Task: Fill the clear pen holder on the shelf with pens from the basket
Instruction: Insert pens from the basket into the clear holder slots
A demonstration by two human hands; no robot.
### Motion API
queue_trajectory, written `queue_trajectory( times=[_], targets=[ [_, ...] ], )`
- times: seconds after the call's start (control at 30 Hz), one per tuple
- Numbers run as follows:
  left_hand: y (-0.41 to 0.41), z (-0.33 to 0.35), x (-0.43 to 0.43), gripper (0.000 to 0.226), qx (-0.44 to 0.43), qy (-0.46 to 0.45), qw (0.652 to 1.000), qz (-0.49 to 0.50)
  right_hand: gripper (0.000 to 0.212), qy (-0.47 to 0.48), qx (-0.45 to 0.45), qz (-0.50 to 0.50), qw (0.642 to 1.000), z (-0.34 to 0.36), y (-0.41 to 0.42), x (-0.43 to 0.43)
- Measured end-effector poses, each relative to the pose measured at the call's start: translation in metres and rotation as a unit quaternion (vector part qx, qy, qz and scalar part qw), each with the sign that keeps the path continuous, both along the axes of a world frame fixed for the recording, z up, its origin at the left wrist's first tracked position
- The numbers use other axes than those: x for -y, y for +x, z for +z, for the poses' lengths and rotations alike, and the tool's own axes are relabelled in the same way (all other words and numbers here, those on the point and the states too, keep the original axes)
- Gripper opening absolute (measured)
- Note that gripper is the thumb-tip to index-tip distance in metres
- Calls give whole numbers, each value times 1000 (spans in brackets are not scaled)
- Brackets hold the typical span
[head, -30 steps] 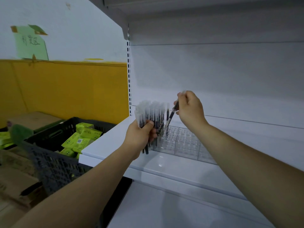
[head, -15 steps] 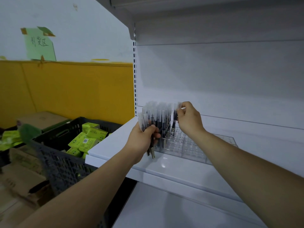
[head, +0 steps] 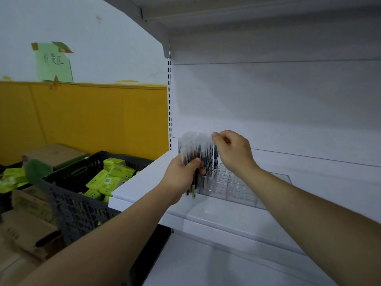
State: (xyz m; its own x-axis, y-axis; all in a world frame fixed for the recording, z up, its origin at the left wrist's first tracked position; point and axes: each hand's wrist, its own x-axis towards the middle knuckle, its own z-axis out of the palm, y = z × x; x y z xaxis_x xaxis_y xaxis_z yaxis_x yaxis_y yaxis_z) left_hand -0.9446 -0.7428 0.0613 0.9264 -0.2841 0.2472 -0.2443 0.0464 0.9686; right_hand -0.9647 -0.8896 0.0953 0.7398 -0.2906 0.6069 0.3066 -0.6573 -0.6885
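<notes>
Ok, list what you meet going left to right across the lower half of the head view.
Cardboard boxes → black basket → left hand gripping a bundle of pens → right hand pinching the top of one pen.

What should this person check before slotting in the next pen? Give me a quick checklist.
1. Left hand grips the pen bundle securely: ok.
2. Right hand pinches the top of one pen standing in the clear pen holder: ok.
3. That pen fully seated in its slot: cannot tell.
4. Holder has free slots to the right: ok.
5. Holder lies flat on the shelf: ok.
</notes>
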Motion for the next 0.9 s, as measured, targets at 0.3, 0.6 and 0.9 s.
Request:
queue_trajectory(
  times=[0.3,0.6,0.9],
  targets=[
    [-6,3,7,20,-9,2,1000,9,23,49,14,27,998,14,-10,-11],
    [0,-2,-3,29,-68,-10,998,-1,14,100,-12,-23,995,2,5,11],
    [5,-9,-2,22,-32,15,999,5,19,20,-91,-23,995,-17,19,8]
  ],
)
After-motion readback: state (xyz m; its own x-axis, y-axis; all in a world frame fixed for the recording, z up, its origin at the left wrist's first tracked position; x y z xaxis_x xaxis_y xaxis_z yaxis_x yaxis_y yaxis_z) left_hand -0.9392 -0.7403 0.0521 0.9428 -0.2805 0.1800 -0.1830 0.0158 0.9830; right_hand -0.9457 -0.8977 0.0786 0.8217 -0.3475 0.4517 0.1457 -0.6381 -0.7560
